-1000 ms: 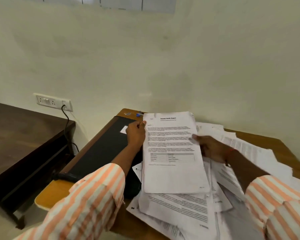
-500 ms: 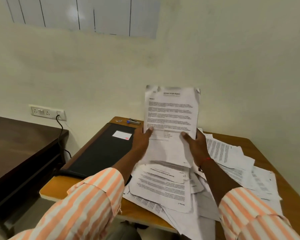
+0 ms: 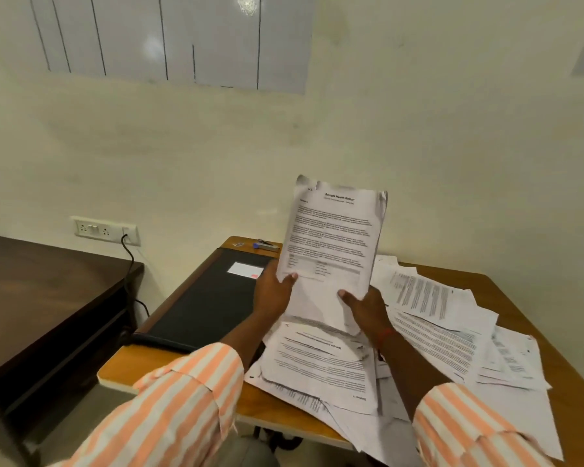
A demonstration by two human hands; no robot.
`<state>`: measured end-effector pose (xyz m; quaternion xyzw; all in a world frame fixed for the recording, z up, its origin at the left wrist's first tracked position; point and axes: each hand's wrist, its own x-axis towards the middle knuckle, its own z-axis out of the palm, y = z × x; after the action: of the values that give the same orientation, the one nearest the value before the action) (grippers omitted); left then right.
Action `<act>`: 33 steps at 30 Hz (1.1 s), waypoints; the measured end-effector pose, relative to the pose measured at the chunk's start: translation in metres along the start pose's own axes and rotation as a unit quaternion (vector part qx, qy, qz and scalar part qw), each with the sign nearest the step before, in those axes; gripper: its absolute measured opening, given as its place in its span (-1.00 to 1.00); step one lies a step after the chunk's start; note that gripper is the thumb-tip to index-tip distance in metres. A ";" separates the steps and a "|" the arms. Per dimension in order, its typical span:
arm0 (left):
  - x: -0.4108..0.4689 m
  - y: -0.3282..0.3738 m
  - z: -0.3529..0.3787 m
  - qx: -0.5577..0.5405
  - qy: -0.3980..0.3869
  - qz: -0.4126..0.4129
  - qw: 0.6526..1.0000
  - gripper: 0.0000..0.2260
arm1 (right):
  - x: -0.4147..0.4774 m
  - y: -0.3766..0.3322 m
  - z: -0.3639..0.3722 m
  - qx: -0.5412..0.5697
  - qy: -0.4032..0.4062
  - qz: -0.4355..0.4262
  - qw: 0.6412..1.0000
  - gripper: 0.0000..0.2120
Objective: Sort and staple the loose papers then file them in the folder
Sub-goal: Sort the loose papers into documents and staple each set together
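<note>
I hold a thin bundle of printed sheets (image 3: 331,237) upright above the table, its lower edge near the pile. My left hand (image 3: 273,293) grips its lower left edge with the thumb on the front. My right hand (image 3: 364,306) grips the lower right edge the same way. Below lie many loose printed papers (image 3: 321,369), spread over the table's middle and right. A black folder (image 3: 209,298) with a white label lies shut on the table's left part. A small blue and silver stapler (image 3: 266,245) sits at the far edge behind the folder.
The wooden table (image 3: 125,369) stands against a cream wall. A dark wooden desk (image 3: 41,291) is to the left, with a gap between. A wall socket (image 3: 105,228) with a black cable is behind it. Some papers overhang the table's near edge.
The bundle went from lying flat on the pile to standing upright in both hands. Over the last half second it tilted slightly to the right.
</note>
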<state>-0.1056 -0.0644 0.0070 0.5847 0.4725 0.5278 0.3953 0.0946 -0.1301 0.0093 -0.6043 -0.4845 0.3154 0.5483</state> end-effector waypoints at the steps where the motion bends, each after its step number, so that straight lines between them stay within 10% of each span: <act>1: 0.009 0.007 -0.013 0.029 0.008 0.001 1.000 -0.69 | 0.005 -0.008 0.008 0.004 -0.020 0.005 1.000 -0.66; 9: 0.047 -0.017 -0.148 0.350 -0.029 -0.081 0.933 -0.46 | 0.026 -0.011 0.126 -0.063 -0.123 0.104 0.985 -0.90; 15: 0.043 -0.050 -0.208 0.343 0.044 -0.123 0.930 -0.51 | -0.003 -0.009 0.178 -0.189 -0.139 0.017 0.972 -0.87; 20: 0.042 -0.061 -0.230 0.337 0.048 -0.122 0.933 -0.49 | -0.004 0.000 0.178 -0.475 -0.193 -0.100 0.852 -0.52; 33: 0.041 -0.061 -0.197 0.363 0.008 -0.115 0.925 -0.47 | 0.022 0.059 0.100 -0.551 -0.165 -0.124 0.809 -0.65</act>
<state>-0.3089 -0.0168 -0.0159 0.6256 0.6990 0.2760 0.2097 0.0253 -0.0696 -0.0647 -0.6788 -0.7307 0.0200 0.0701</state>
